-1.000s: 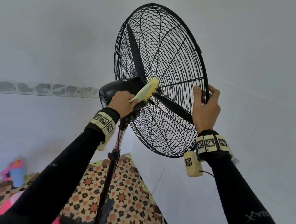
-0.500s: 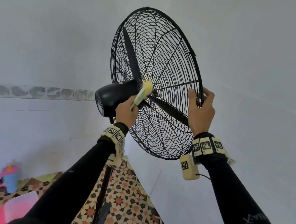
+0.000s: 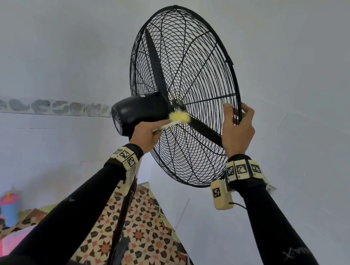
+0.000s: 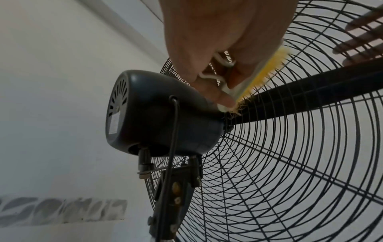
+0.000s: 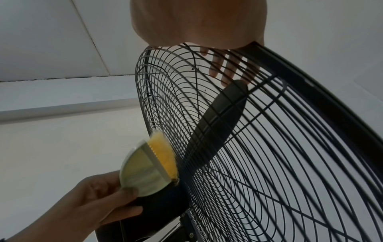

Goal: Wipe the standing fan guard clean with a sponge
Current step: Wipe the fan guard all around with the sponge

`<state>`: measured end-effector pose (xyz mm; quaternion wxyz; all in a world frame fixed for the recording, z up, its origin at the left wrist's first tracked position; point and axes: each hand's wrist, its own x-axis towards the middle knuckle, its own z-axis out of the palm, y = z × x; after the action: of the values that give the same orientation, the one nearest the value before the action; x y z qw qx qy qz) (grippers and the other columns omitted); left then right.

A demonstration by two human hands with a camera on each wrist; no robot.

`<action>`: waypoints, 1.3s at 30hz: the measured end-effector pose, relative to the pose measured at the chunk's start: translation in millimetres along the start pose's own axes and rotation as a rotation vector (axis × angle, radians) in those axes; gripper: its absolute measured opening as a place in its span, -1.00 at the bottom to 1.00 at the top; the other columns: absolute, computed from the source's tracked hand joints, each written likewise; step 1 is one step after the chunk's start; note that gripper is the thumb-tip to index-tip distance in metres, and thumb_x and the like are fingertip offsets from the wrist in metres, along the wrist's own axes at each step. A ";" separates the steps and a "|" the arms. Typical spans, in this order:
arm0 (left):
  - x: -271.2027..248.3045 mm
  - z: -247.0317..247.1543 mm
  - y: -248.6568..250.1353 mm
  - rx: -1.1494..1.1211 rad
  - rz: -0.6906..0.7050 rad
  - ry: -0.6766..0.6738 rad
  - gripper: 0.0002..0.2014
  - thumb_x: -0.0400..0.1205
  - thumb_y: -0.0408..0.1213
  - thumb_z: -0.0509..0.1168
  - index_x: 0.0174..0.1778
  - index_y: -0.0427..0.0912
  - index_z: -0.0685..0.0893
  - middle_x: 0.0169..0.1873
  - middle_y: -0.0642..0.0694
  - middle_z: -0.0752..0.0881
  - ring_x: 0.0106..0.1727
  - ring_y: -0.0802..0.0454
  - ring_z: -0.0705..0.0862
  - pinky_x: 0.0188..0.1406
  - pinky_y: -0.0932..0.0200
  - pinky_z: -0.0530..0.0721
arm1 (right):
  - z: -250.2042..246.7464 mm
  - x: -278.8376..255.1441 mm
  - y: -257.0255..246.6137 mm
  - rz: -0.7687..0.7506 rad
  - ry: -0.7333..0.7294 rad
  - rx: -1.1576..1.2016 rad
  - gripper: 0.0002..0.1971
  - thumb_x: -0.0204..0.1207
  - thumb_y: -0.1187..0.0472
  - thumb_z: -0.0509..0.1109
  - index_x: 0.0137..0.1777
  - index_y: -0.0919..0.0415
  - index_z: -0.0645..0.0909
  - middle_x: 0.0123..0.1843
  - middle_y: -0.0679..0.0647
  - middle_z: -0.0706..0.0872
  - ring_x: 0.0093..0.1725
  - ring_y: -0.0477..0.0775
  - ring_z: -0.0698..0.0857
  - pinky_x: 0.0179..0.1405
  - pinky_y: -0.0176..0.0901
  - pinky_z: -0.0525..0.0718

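Note:
A black standing fan rises in front of me, its wire guard (image 3: pixel 188 157) tilted up. My left hand (image 3: pixel 154 129) grips a yellow scrubbing sponge (image 3: pixel 178 117) with a pale green back. The sponge's yellow face presses on the rear guard wires beside the motor housing (image 3: pixel 138 112), near the hub. The left wrist view shows the fingers (image 4: pixel 223 98) curled round the sponge (image 4: pixel 263 77). My right hand (image 3: pixel 236 114) grips the guard's right rim, thumb behind and fingers in front. In the right wrist view the sponge (image 5: pixel 149 165) lies against the guard (image 5: pixel 269 163), with a black blade (image 5: pixel 219 121) inside.
The fan pole (image 3: pixel 122 215) runs down to a base on a patterned floor mat (image 3: pixel 152 243). White walls stand close behind the fan and meet in a corner. A blue and pink bottle (image 3: pixel 7 206) stands at the lower left, near dark and pink items.
The sponge stays by the hub but has turned from tilted upright to lying more sideways on the wires. The right hand keeps its hold on the rim. My view has shifted.

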<state>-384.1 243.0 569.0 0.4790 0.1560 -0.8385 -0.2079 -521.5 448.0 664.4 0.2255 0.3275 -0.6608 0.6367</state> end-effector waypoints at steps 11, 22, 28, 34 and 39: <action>2.7 -3.6 0.1 0.098 0.054 -0.014 -0.57 0.68 -0.51 0.29 0.44 -0.10 0.74 -0.06 -0.26 0.86 -0.13 -0.25 0.79 0.08 0.16 0.65 | 2.4 -0.8 -0.2 -0.011 0.014 0.032 -0.52 0.61 -0.31 0.38 0.36 -0.02 0.52 0.09 -0.10 0.79 0.07 -0.09 0.74 -0.08 -0.59 0.49; 5.9 -8.8 18.2 0.121 0.012 0.065 -0.54 0.69 -0.49 0.27 0.48 -0.07 0.71 -0.05 -0.25 0.86 -0.18 -0.14 0.76 0.08 0.05 0.71 | 3.6 -4.8 -2.8 -0.006 0.007 0.019 -0.51 0.61 -0.31 0.38 0.37 -0.03 0.51 0.12 -0.10 0.78 0.10 -0.09 0.72 -0.04 -0.49 0.50; -2.1 -13.0 19.4 0.207 0.006 -0.005 -0.55 0.73 -0.44 0.23 0.54 -0.08 0.64 -0.06 -0.27 0.84 -0.12 -0.30 0.80 -0.01 -0.14 0.78 | -0.5 -5.4 -3.5 -0.008 -0.016 0.005 -0.47 0.61 -0.34 0.35 0.39 0.00 0.51 0.16 -0.08 0.77 0.13 -0.08 0.71 0.06 -0.35 0.54; 5.1 -14.5 41.2 0.112 0.073 0.153 -0.48 0.67 -0.53 0.26 0.55 -0.07 0.64 0.22 -0.31 0.81 -0.06 -0.27 0.82 0.14 -0.13 0.78 | 3.0 -6.9 -5.4 0.011 -0.004 0.006 -0.48 0.60 -0.33 0.37 0.39 -0.01 0.51 0.15 -0.08 0.79 0.13 -0.06 0.74 0.16 -0.18 0.65; -7.7 -6.9 31.7 0.173 0.206 0.016 -0.48 0.62 -0.54 0.30 0.46 -0.02 0.72 0.31 -0.22 0.78 0.10 -0.27 0.83 0.16 -0.31 0.79 | 0.0 -4.6 -3.0 0.024 -0.002 -0.010 -0.41 0.56 -0.41 0.33 0.39 -0.01 0.51 0.15 -0.06 0.79 0.13 -0.02 0.75 0.20 -0.06 0.70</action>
<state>-376.2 272.6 582.3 0.4892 0.1116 -0.8610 -0.0831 -516.2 448.8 663.2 0.2190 0.3191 -0.6680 0.6356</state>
